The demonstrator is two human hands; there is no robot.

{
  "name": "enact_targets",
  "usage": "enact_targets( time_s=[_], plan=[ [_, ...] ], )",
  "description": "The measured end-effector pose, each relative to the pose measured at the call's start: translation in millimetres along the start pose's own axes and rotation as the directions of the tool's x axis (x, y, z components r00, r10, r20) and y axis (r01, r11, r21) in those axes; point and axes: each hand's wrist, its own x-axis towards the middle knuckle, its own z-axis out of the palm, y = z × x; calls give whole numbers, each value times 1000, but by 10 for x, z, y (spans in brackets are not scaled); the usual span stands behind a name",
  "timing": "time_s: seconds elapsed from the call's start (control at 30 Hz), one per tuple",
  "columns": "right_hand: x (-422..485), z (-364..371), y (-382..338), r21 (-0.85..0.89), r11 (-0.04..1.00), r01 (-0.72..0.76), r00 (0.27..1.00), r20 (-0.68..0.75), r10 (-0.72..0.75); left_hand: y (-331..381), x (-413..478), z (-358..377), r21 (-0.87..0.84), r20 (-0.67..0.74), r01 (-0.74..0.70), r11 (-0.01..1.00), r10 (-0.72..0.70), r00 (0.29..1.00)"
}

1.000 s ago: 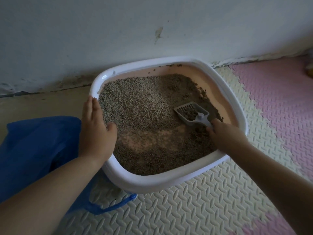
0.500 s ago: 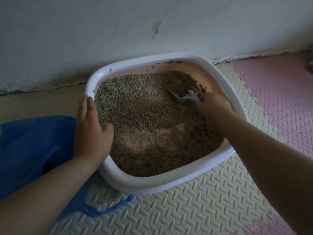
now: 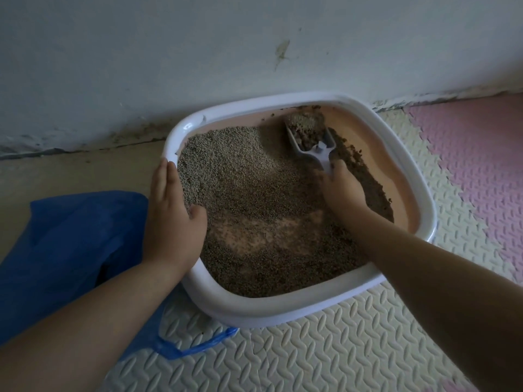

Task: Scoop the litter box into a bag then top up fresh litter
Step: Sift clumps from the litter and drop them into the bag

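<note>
Wall [image 3: 254, 38]: pale and scuffed, it runs across the whole far side, with dark grime along its foot.
Foam mat [image 3: 311, 349]: cream tiles with a ridged pattern cover the near floor; pink tiles [image 3: 467, 154] join them on the right.
Bare floor [image 3: 70, 171]: a dull strip at the far left, between the wall and the bag.
Bag [image 3: 70, 236]: blue plastic, crumpled on the floor just left of the litter box; part of it is hidden under the left forearm, and one handle loop [image 3: 198, 345] trails onto the mat near the box's near edge.
Litter box [image 3: 254, 309]: a rounded tray with a white rim and a pinkish inside, standing on the mat, its far side close to the wall.
Litter [image 3: 240, 171]: grey-brown granules, heaped at the far left and thin in the middle, where the pink bottom shows through; a darker band lies along the right wall.
Left hand [image 3: 172, 219]: laid flat on the box's left rim, fingers straight and pressed together, thumb spread inward over the litter.
Right hand [image 3: 342, 190]: inside the box, fingers curled round the scoop's handle.
Scoop [image 3: 310, 140]: pale plastic, at the far right corner of the box, its bowl pointing to the wall and loaded with granules and dark clumps.
</note>
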Motion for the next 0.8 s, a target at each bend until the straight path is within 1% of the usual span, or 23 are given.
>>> enact_targets(
  time_s=[0.07, 0.17, 0.3, 0.37, 0.53, 0.67, 0.8],
  plan=[
    [-104, -123, 49, 13, 997, 70, 998, 5, -70, 2, 0, 0, 2, 1, -1, 1000, 1, 1000],
    [-290, -300, 117, -18, 980, 197, 980, 27, -197, -8, -4, -5, 10, 4, -3, 1000, 3, 1000],
    [-522, -450, 226, 19, 955, 298, 954, 31, -298, -1, -8, -3, 10, 12, 7, 1000, -7, 1000],
    [-591, -487, 253, 42, 950, 310, 950, 5, -311, -2, -6, -5, 11, 15, 9, 1000, -9, 1000],
    [-714, -511, 251, 102, 936, 336, 940, 23, -339, 0, -1, -9, 4, 17, 6, 1000, -7, 1000],
    [-842, -490, 179, 37, 913, 406, 912, 55, -407, 10, -6, -11, 5, 20, 12, 1000, -12, 1000],
    [-920, -486, 127, 7, 898, 440, 895, 77, -440, 9, -6, -18, 10, 18, 15, 1000, -16, 1000]
  ],
)
